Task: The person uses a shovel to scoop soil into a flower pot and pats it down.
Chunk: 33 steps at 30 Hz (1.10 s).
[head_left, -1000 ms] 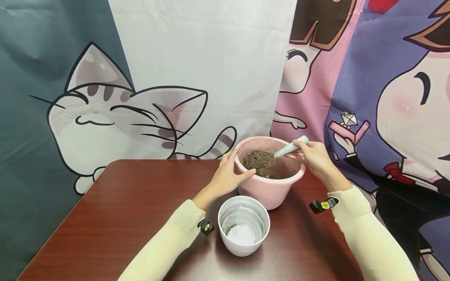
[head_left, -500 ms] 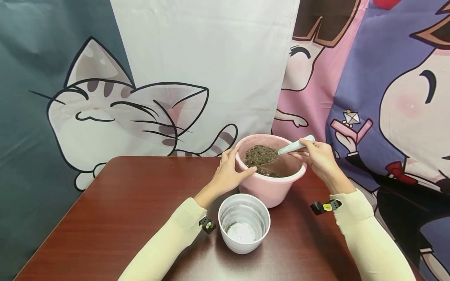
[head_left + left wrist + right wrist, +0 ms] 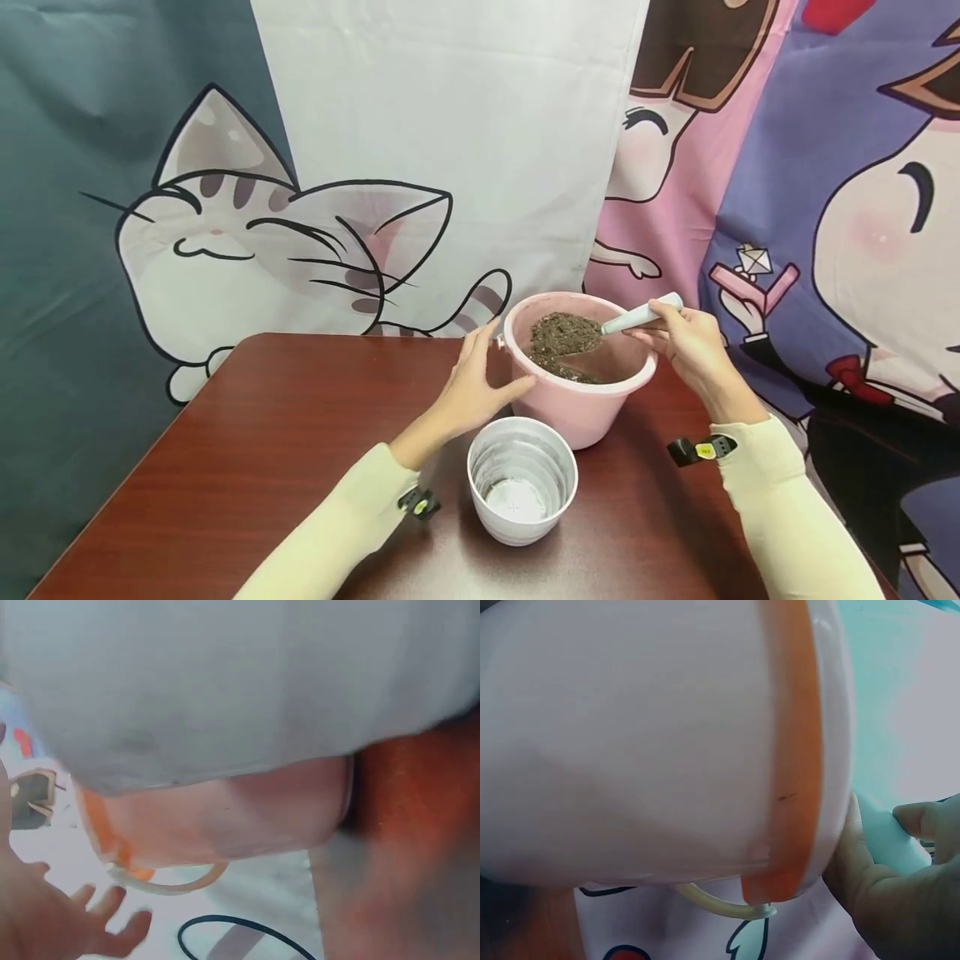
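In the head view my right hand grips the pale blue-grey handle of a trowel over the right side of a pink bucket. Dark soil is heaped on the trowel's blade, hiding most of it, and more soil lies in the bucket below. My left hand is just off the bucket's left rim, its fingers and thumb spread and holding nothing. Nearer to me stands a white plastic pot, with a few dark specks inside. The left wrist view has my left hand beside the bucket's handle.
All of it stands on a reddish-brown table. Behind the table hangs a printed cartoon cloth, close to the bucket's far side. The bucket's thin bail handle hangs at its side in the right wrist view.
My left hand has let go of the bucket's rim and moved slightly left. The loaded trowel in my right hand has shifted a little to the right.
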### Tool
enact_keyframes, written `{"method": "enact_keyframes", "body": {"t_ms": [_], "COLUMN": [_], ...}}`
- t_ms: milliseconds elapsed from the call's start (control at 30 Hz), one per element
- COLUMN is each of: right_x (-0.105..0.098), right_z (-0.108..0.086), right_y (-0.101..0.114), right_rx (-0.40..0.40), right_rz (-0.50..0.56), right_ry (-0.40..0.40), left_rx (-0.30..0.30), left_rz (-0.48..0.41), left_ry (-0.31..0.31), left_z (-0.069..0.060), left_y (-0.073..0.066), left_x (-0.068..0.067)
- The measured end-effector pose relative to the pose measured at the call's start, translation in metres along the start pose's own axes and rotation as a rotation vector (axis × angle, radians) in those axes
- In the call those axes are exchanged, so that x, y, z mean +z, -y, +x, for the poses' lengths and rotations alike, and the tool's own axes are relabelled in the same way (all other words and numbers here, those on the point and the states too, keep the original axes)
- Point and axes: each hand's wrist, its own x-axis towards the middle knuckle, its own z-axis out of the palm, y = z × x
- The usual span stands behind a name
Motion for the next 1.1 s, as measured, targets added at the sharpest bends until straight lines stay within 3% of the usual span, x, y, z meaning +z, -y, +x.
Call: {"method": "enact_keyframes", "body": {"t_ms": [133, 233, 333, 667, 867, 1100], "right_x": [-0.002, -0.002, -0.003, -0.004, -0.003, 0.0], "right_z": [-0.005, -0.008, -0.013, -0.032, -0.044, -0.064], "right_y": [0.006, 0.012, 0.018, 0.029, 0.031, 0.032], "right_rx": [0.002, 0.0, -0.011, -0.039, -0.047, 0.003], "right_rz": [0.002, 0.002, 0.011, 0.066, 0.119, 0.122], "right_ry": [-0.01, -0.021, -0.031, 0.008, 0.066, 0.121], "left_rx": [0.123, 0.129, 0.103, 0.045, 0.057, 0.061], "left_rz": [-0.077, -0.033, 0.031, 0.08, 0.081, 0.088], "left_ry": [0.238, 0.4, 0.475, 0.45, 0.412, 0.405], "left_z": [-0.034, -0.058, -0.073, -0.087, -0.088, -0.087], "left_y": [0.003, 0.009, 0.016, 0.019, 0.016, 0.014], "left_x": [-0.019, -0.03, -0.033, -0.016, -0.011, -0.009]}}
